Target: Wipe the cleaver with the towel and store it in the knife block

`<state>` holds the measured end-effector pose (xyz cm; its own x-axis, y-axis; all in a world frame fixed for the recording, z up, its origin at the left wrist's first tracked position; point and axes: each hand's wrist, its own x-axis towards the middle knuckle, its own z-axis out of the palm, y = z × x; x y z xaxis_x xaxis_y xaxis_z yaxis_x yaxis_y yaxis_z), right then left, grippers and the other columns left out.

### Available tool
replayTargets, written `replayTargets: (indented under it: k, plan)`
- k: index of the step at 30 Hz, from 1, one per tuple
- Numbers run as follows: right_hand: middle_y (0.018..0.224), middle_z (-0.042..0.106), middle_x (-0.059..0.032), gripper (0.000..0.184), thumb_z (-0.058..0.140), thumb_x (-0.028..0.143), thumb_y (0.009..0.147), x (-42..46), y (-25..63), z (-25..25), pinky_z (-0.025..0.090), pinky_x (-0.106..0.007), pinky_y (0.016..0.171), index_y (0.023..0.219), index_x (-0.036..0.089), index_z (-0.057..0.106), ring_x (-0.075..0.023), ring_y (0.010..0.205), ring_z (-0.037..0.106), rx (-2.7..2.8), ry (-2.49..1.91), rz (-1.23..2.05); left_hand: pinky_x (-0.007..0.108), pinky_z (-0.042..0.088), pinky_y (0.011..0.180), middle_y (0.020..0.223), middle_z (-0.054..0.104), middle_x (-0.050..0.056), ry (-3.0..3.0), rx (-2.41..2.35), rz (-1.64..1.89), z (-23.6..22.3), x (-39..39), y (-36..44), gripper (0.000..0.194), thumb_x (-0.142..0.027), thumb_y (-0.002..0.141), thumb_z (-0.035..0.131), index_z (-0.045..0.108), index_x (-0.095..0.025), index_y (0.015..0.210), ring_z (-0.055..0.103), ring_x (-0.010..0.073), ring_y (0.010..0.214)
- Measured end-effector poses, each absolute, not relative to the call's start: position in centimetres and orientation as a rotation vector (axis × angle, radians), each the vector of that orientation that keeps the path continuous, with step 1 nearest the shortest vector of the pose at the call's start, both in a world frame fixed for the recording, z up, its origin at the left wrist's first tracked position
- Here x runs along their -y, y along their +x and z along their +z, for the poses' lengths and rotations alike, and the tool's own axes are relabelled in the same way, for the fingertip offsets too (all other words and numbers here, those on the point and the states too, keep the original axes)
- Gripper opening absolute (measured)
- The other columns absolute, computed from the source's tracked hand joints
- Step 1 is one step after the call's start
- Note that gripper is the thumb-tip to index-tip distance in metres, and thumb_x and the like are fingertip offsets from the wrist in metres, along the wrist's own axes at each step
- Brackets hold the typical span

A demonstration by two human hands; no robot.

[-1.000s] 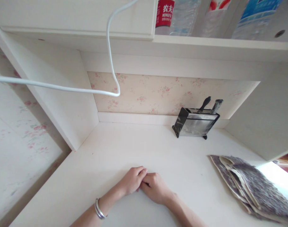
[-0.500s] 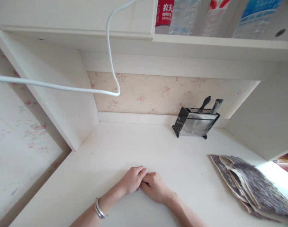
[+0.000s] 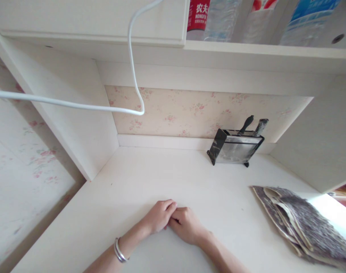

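My left hand (image 3: 162, 216) and my right hand (image 3: 187, 225) are clasped together near the front of the white desk (image 3: 150, 170). Both are closed, with the fingers of one against the other, and no object shows in them. A silver bangle (image 3: 120, 251) circles my left wrist. Nearest on the right lies a folded, furry grey-brown cloth (image 3: 309, 220), apart from my hands. Farther back stands a black and silver knife block (image 3: 238, 149) with a black handle (image 3: 247, 124) and a greyish handle (image 3: 260, 127) sticking up from it.
A white cable (image 3: 134, 76) hangs across the upper left, in front of the cabinet door (image 3: 90, 19). Water bottles (image 3: 222, 19) stand on the shelf (image 3: 263, 55) above the desk. Side panels (image 3: 67, 98) bound the alcove, and floral wallpaper (image 3: 169, 113) covers its back.
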<state>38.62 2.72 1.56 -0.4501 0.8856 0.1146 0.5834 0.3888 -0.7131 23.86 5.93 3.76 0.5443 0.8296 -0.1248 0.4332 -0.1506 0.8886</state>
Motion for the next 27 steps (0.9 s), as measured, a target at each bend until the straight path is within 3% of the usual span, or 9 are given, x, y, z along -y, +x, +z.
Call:
replayTargets:
  k: [27]
  plan:
    - [0.081, 0.071, 0.0006, 0.026, 0.046, 0.01, 0.081, -2.63, 38.7, 1.48, 0.041, -0.018, 0.067, 0.077, 0.021, 0.069, -0.0115, 0.072, 0.064, 2.153, -1.238, 0.816, 0.023, 0.031, 0.045, 0.058, 0.048, -0.004, 1.765, -1.027, 0.504, 3.22, -6.01, 23.76, 0.041, -0.05, 0.092, 0.03, 0.048, -0.02, 0.07, 0.047, 0.0106, 0.045]
